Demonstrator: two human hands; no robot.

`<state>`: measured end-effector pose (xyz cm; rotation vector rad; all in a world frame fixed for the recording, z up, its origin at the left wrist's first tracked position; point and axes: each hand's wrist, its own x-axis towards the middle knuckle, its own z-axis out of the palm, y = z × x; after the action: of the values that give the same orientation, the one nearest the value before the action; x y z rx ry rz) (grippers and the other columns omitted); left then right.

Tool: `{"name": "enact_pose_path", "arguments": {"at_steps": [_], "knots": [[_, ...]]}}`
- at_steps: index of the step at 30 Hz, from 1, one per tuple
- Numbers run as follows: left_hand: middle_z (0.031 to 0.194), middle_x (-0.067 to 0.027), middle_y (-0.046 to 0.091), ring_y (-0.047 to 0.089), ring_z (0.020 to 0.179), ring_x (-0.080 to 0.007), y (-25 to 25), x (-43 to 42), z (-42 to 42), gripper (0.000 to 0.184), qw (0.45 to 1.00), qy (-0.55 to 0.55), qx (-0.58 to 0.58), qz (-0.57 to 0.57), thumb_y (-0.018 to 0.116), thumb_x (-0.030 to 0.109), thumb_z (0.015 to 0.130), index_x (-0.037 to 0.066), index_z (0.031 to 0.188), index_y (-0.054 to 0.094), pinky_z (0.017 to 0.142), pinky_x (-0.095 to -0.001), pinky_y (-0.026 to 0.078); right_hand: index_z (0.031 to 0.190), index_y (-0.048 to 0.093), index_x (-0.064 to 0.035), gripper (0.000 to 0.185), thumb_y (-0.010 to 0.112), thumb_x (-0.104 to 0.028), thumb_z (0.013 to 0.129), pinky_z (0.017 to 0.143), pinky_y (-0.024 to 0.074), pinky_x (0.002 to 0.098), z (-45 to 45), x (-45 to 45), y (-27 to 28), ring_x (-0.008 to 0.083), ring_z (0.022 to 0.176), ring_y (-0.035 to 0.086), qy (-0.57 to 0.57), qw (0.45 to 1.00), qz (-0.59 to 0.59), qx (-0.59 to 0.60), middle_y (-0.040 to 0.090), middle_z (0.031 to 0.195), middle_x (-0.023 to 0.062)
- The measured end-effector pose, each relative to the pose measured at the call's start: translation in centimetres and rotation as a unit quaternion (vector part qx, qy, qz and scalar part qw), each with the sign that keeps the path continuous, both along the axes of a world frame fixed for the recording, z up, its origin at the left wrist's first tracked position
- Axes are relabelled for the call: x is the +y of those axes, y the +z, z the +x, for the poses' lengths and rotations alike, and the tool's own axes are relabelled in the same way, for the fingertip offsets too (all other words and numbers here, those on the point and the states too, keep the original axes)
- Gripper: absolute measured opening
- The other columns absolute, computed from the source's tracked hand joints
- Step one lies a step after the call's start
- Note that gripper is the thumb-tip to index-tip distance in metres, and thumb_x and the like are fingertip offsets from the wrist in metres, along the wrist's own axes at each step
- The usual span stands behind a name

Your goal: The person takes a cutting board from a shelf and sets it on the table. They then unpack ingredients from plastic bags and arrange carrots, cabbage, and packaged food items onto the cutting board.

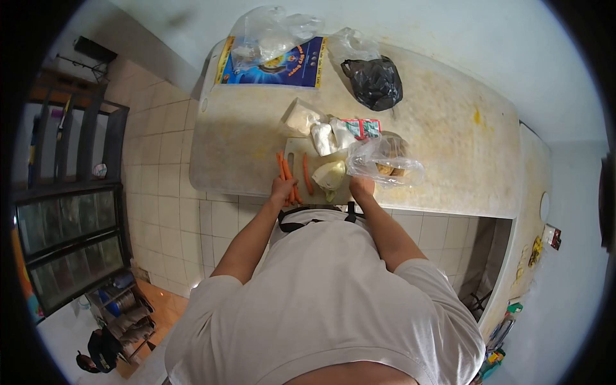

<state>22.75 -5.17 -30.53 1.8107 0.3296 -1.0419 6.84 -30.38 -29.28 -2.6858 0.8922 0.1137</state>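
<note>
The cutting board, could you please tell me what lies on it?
One carrot and a pale cabbage lie on the board; the left hand holds more carrots at its left edge. Beneath the cabbage, the board is hidden.

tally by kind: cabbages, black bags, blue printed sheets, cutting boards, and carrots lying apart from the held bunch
cabbage: 1
black bag: 1
blue printed sheet: 1
cutting board: 1
loose carrot: 1
total: 5
The bunched carrots in the left hand overlap too much to count.
</note>
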Motion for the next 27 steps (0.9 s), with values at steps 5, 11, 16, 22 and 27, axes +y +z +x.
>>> {"name": "enact_pose_path", "arguments": {"at_steps": [5, 11, 16, 22, 27], "knots": [[0.086, -0.0157, 0.070, 0.069, 0.070, -0.0269, 0.2, -0.3, 0.7, 0.034, 0.999, -0.043, -0.010, 0.013, 0.073, 0.016, 0.078, -0.005, 0.103, 0.063, 0.058, -0.0405, 0.056, 0.101, 0.070, -0.0042, 0.024, 0.054, -0.018, 0.090, 0.069, 0.0537, 0.0450, -1.2, -0.6, -1.6, 0.0334, 0.080, 0.068, 0.029, 0.980, 0.185, 0.064, 0.070, 0.092, 0.0161], [0.083, -0.0146, 0.069, 0.068, 0.064, -0.0256, 5.1, -1.4, 0.2, 0.030, 0.998, -0.048, -0.019, 0.024, 0.071, 0.015, 0.080, -0.004, 0.101, 0.064, 0.053, -0.0389, 0.054, 0.103, 0.065, -0.0005, 0.022, 0.060, -0.020, 0.095, 0.059, 0.0457, 0.0233, -3.1, -4.3, 13.7, 0.0084, 0.065, 0.052, -0.157, 0.807, 0.561, -0.100, 0.060, 0.082, -0.0002], [0.075, -0.0126, 0.068, 0.065, 0.054, -0.0249, 0.8, -0.3, 0.2, 0.024, 0.999, -0.050, -0.008, -0.020, 0.070, 0.016, 0.080, -0.003, 0.093, 0.064, 0.046, -0.0383, 0.051, 0.102, 0.065, -0.0012, 0.021, 0.058, -0.020, 0.097, 0.061, 0.0440, 0.0244, -3.2, -11.8, 18.5, 0.0086, 0.067, 0.052, -0.130, 0.823, 0.531, -0.155, 0.060, 0.080, 0.0008], [0.073, -0.0125, 0.068, 0.065, 0.056, -0.0234, 3.5, -0.8, 0.6, 0.021, 0.993, -0.106, 0.026, 0.038, 0.069, 0.014, 0.078, -0.003, 0.090, 0.065, 0.048, -0.0377, 0.052, 0.086, 0.067, 0.0022, 0.020, 0.065, -0.018, 0.086, 0.076, 0.0515, 0.0417, -1.9, -13.7, 17.3, 0.0345, 0.086, 0.067, 0.104, 0.966, 0.228, 0.062, 0.069, 0.088, 0.0229], [0.076, -0.0121, 0.068, 0.066, 0.064, -0.0206, 3.1, -1.0, 0.3, 0.021, 0.996, -0.083, -0.029, -0.017, 0.068, 0.012, 0.079, -0.003, 0.093, 0.065, 0.055, -0.0363, 0.054, 0.086, 0.069, -0.0007, 0.019, 0.066, -0.019, 0.085, 0.078, 0.0522, 0.0454, -0.7, -11.8, 7.5, 0.0384, 0.092, 0.067, 0.063, 0.997, 0.023, 0.035, 0.070, 0.091, 0.0219]]}}
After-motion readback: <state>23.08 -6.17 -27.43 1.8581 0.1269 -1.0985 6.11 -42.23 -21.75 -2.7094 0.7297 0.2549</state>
